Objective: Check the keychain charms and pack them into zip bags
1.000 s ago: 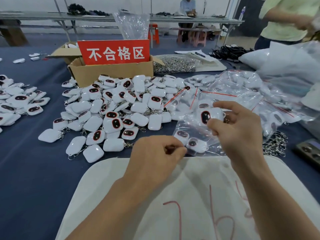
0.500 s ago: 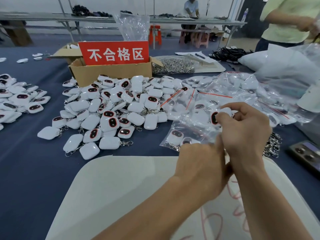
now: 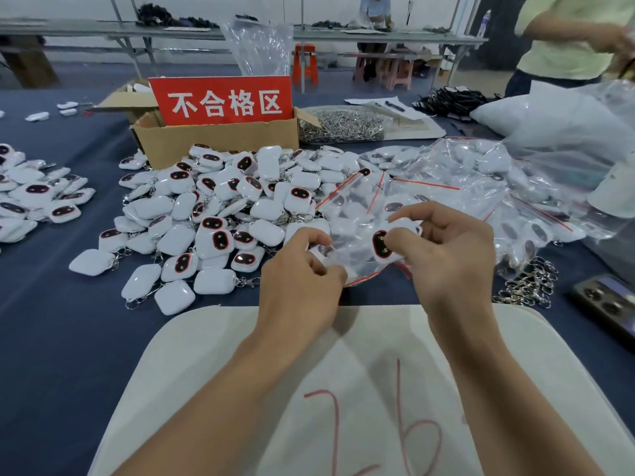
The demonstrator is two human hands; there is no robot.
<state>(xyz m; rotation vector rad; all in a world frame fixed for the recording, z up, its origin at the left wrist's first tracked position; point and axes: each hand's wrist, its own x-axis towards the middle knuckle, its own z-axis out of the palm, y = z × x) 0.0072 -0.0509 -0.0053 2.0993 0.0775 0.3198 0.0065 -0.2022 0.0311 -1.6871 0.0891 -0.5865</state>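
A heap of white keychain charms with dark red-rimmed faces lies on the blue table. My right hand pinches one white charm at the mouth of a clear zip bag with a red strip. My left hand pinches the bag's left edge. Both hands hover just above the table, in front of a pile of filled zip bags.
A cardboard box with a red sign stands behind the heap. More charms lie at the left, loose metal rings and a dark device at the right. A white board marked in red lies nearest me. A person stands at the far right.
My left hand moved left from under my right hand and took the zip bag's edge. My right hand brought the charm down to the bag's mouth.
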